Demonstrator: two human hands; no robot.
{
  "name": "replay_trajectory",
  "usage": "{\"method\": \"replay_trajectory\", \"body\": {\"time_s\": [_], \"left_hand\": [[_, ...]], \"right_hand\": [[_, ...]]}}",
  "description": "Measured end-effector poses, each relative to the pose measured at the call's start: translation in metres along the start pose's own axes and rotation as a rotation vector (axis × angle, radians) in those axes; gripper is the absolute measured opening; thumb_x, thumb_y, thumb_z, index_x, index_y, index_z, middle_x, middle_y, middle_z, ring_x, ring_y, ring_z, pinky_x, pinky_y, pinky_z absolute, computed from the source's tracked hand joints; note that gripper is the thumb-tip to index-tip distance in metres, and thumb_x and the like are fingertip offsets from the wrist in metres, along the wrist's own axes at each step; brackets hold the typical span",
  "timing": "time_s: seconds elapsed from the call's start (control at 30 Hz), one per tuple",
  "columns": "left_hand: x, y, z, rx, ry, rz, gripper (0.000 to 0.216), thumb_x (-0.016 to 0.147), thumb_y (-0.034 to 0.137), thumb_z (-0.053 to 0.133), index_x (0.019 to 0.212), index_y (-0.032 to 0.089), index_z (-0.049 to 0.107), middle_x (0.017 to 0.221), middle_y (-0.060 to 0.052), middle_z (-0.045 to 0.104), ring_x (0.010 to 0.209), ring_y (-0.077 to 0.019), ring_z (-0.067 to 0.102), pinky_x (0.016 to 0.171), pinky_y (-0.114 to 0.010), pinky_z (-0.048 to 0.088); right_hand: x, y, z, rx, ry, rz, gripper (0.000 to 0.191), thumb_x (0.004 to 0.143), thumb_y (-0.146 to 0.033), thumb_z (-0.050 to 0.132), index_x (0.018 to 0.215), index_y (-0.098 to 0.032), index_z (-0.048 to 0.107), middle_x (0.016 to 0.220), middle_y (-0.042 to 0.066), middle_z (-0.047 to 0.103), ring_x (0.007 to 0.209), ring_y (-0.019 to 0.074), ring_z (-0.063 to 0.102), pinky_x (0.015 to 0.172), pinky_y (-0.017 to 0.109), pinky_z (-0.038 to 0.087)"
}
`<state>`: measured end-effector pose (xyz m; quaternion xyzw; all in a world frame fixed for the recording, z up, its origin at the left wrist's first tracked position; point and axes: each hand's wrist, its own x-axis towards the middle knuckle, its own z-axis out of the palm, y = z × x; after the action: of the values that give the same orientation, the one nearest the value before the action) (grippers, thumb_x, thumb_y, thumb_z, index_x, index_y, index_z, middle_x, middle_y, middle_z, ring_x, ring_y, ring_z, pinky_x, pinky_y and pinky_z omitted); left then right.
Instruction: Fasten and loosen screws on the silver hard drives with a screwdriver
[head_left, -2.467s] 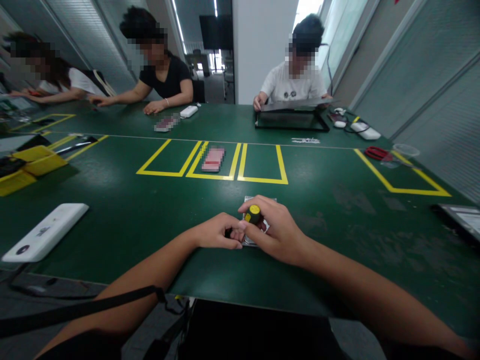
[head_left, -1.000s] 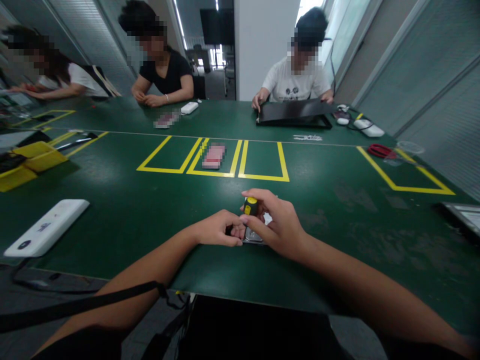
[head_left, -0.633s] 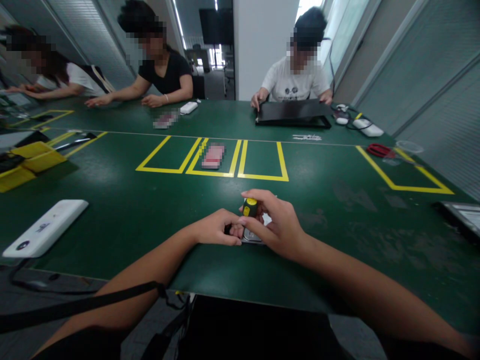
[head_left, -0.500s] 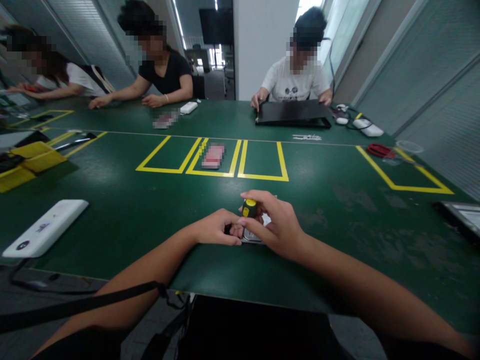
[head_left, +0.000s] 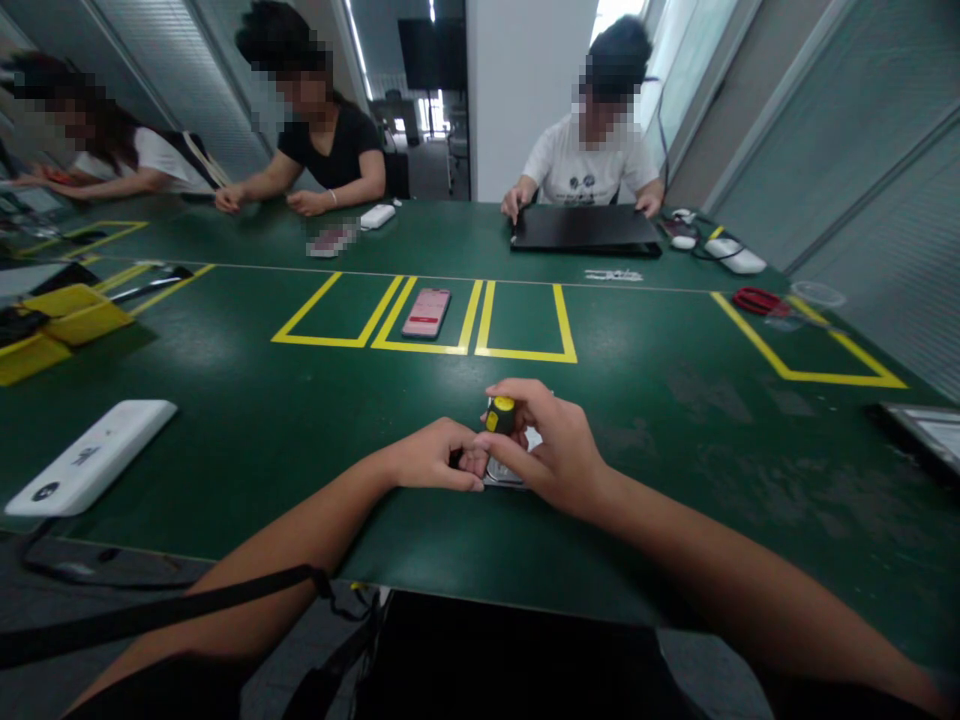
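Observation:
In the head view, my right hand [head_left: 559,445] is closed around a stubby yellow-and-black screwdriver [head_left: 501,415], held upright with its handle end up. Below it, flat on the green table, lies a silver hard drive [head_left: 504,474], mostly covered by my hands. The screwdriver's tip is hidden, so I cannot tell where it meets the drive. My left hand [head_left: 439,455] rests at the drive's left edge, fingers curled against it and holding it.
A white power bank [head_left: 94,455] with a cable lies at the left. Yellow tape frames mark the table, one around a phone [head_left: 426,313]. Yellow bins [head_left: 82,315] stand far left; a dark-framed object [head_left: 922,435] lies at right. Across sits a person with a black panel [head_left: 585,228].
My right hand and the screwdriver have shifted and turned very slightly; my left hand is still. Across the table, the black panel has been lowered, and another person's hand has moved right.

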<state>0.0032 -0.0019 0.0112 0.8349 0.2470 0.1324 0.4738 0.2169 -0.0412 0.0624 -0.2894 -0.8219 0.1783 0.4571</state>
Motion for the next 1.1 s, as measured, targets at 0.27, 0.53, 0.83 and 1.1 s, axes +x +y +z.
{"method": "replay_trajectory", "body": {"time_s": [0.27,0.53,0.83,1.1], "left_hand": [[0.0,-0.001,0.0,-0.024,0.007,-0.018,0.017,0.078,0.028,0.075,0.078,0.013,0.067,0.072,-0.001,0.067,0.066,-0.0103,0.059,0.061,-0.021,0.044],[0.001,0.002,-0.001,-0.002,0.004,-0.027,0.017,0.078,0.028,0.075,0.077,0.013,0.068,0.069,-0.001,0.067,0.063,-0.01,0.059,0.059,-0.021,0.043],[0.0,0.001,0.0,-0.011,0.004,-0.029,0.018,0.079,0.029,0.076,0.079,0.012,0.068,0.07,-0.001,0.066,0.064,-0.0098,0.058,0.059,-0.02,0.042],[0.001,0.0,0.0,-0.024,0.008,-0.022,0.018,0.079,0.029,0.076,0.079,0.012,0.068,0.069,0.0,0.066,0.062,-0.0091,0.057,0.058,-0.02,0.04]], "right_hand": [[-0.002,0.007,0.002,-0.027,0.03,0.077,0.036,0.091,-0.032,0.067,0.119,-0.017,0.05,0.081,-0.002,0.058,0.065,0.0089,0.053,0.061,0.023,0.043],[-0.003,0.014,0.002,-0.108,0.047,0.085,0.034,0.091,-0.033,0.062,0.119,-0.017,0.049,0.084,0.0,0.061,0.067,0.0105,0.056,0.06,0.024,0.042],[-0.002,0.011,0.0,-0.11,0.062,0.098,0.037,0.091,-0.039,0.066,0.117,-0.017,0.05,0.086,0.0,0.06,0.067,0.01,0.055,0.061,0.024,0.042],[-0.004,0.011,0.002,-0.062,0.069,0.111,0.038,0.092,-0.039,0.065,0.119,-0.018,0.049,0.089,0.001,0.06,0.069,0.0106,0.055,0.063,0.025,0.043]]}}
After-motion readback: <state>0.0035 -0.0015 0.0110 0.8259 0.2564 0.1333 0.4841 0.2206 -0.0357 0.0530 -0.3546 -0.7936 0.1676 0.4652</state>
